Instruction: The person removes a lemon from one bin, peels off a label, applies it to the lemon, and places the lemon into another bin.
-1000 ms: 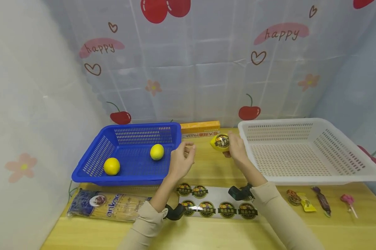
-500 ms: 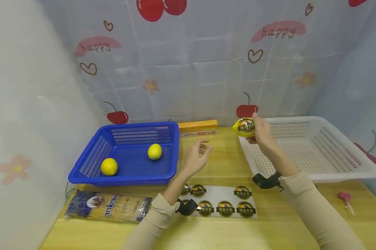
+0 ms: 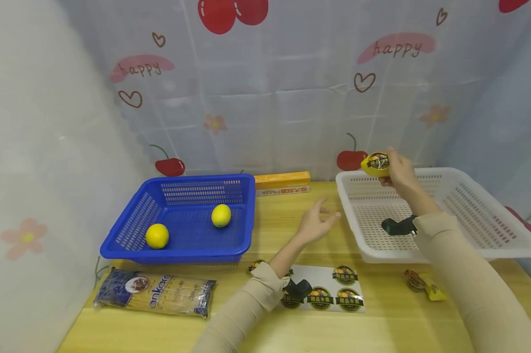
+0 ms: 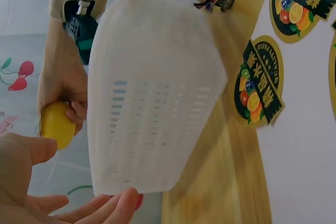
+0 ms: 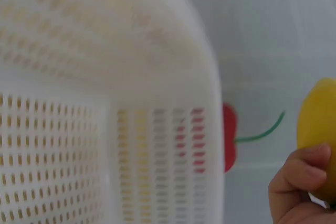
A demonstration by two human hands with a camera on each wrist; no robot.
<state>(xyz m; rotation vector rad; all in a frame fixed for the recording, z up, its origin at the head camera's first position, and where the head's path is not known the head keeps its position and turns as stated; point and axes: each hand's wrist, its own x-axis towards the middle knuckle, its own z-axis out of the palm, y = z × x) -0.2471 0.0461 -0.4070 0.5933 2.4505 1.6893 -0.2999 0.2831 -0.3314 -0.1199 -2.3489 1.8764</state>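
Note:
My right hand (image 3: 395,170) grips a yellow lemon (image 3: 375,164) with a round sticker on it, held above the back left corner of the white basket (image 3: 490,206). The same lemon (image 4: 56,124) shows in the left wrist view, and its edge (image 5: 317,124) in the right wrist view beside the basket wall (image 5: 157,93). My left hand (image 3: 318,225) hovers open over the table between the two baskets, fingers relaxed, holding nothing. Two plain lemons (image 3: 157,235) (image 3: 221,215) lie in the blue basket (image 3: 128,235). A sticker sheet (image 3: 336,289) lies at the front.
A pasta packet (image 3: 155,293) lies at the front left. An orange box (image 3: 283,182) stands against the cherry-print curtain behind the baskets. Wrapped sweets (image 3: 424,284) lie in front of the white basket. The wooden table (image 3: 380,328) runs to the near edge.
My right hand has carried the stickered lemon up and to the right, from the table's middle to above the white basket. My left hand opened and drifted right.

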